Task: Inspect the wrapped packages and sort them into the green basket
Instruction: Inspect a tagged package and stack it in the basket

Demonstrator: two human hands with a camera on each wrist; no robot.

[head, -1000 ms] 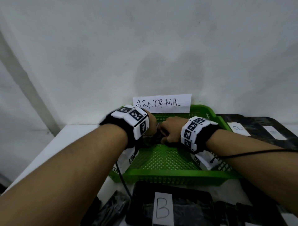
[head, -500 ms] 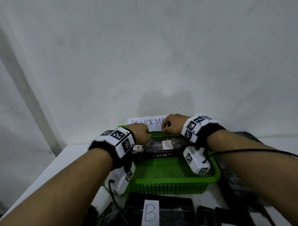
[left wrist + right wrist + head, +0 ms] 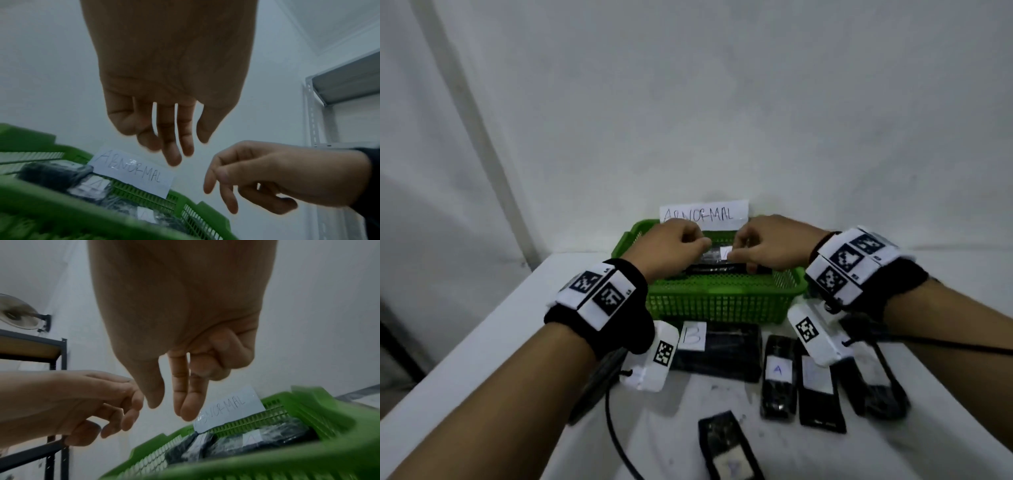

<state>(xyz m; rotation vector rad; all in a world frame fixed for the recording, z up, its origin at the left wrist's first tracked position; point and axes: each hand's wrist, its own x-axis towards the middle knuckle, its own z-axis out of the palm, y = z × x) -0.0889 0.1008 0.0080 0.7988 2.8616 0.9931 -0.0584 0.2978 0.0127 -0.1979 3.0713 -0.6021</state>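
Since half a second ago the head view has tipped downward, so more of the white desk [image 3: 482,342] and its loose packages now shows, and both hands have drawn together over the green perforated plastic basket [image 3: 722,305], above the black wrapped package with a white paper label [image 3: 717,265] lying inside it. In the head view the left hand [image 3: 671,246] and right hand [image 3: 770,243] look curled over that package, fingertips close to its label; whether they touch it I cannot tell from here. A white paper sign reading ABNORMAL [image 3: 705,214] stands at the basket's far rim, and a flat black package labelled B [image 3: 719,349] lies just in front of the basket, with more black wrapped packages to its right. In the left wrist view the left hand [image 3: 164,97] hangs with fingers straight and slightly spread, its grip wide and holding nothing, above two labelled packages in the basket. In the right wrist view the right hand [image 3: 185,345] has two fingers extended and the others folded loosely, also gripping nothing. The likely risks: a fingertip could brush the paper sign and knock it off the rim as the hands pull back, the trailing black wrist cables [image 3: 616,438] could drag a loose package along the desk, and a hurried look could send a sound package into the abnormal lot.
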